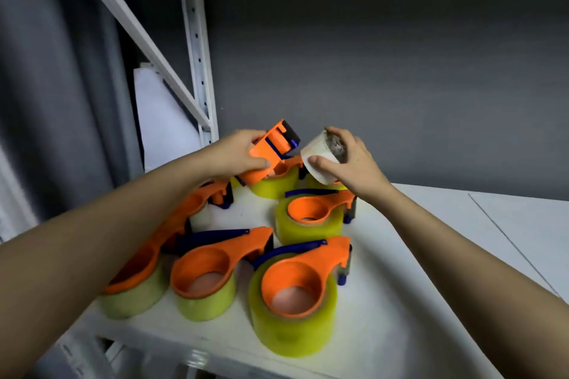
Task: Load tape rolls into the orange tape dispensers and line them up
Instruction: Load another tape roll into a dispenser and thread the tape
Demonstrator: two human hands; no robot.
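Head view. White shelf surface (pixel 415 255) carries a group of orange tape dispensers w/ blue levers, most already loaded w/ yellow-green tape rolls.

Loaded units, near to far:
- Front right dispenser (pixel 303 271): orange hub seated inside a tall yellow-green roll (pixel 292 326), blade end pointing right.
- Front centre dispenser (pixel 215 258): hub inside its roll (pixel 206 301), just beside the front right unit.
- Front left dispenser (pixel 144 258): also on a roll (pixel 132 298), partly hidden under the left forearm.
- Mid right dispenser (pixel 317 208): hub inside a roll (pixel 308 224), behind the front right unit.
- Mid left dispenser (pixel 206 197): mostly hidden by the forearm; roll not clear.
- Rear dispenser (pixel 277 171): sits on a roll (pixel 274 186), below the hands.
- A further unit behind the right hand: only an orange and yellow sliver shows, load cannot be confirmed.

In hand:
- Left hand (pixel 237 154) grasps an empty orange dispenser (pixel 271 148), raised above the rear unit, tilted, black blade end up. Fingers curled round the body.
- Right hand (pixel 345 157) grasps a pale whitish tape roll (pixel 320 160), thumb on the outer face, fingers over the far rim. Roll is held tilted, just beside the empty dispenser, not yet on its hub.

Surroundings: white slotted rack upright (pixel 195 49) and diagonal brace (pixel 135 31) at rear left; grey wall (pixel 385 55) behind.
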